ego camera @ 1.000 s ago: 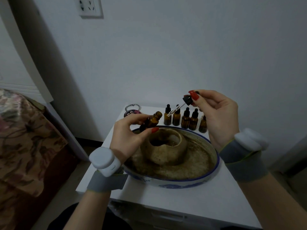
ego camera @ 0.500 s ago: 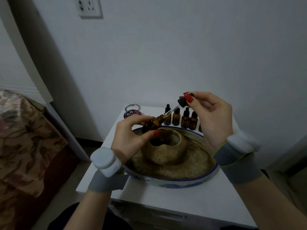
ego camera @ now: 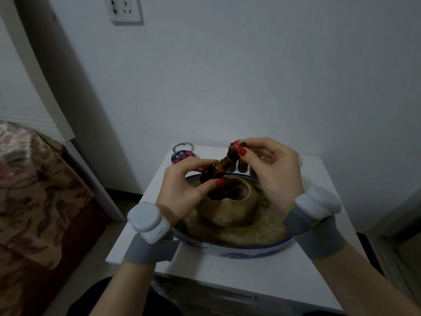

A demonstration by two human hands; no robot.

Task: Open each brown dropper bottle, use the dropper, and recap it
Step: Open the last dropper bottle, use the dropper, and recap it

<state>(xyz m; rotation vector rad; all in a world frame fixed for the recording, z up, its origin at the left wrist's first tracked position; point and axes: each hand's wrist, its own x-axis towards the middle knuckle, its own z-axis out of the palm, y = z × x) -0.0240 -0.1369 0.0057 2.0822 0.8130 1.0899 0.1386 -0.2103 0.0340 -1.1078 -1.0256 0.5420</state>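
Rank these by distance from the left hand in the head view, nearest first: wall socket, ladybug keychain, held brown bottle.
1. Brown bottle, gripped in the left hand.
2. Ladybug keychain, on the table just behind that hand.
3. Wall socket, high on the wall.

home bedroom | floral bedspread (ego camera: pixel 34 190) | wall socket (ego camera: pixel 126 9) | white nightstand (ego camera: pixel 319 270)

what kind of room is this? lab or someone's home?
Most likely a home, probably a bedroom, not a lab. A floral bedspread lies at the left, the work surface is a small white cabinet against a plain wall with a wall socket, and a ladybug keychain lies on it.
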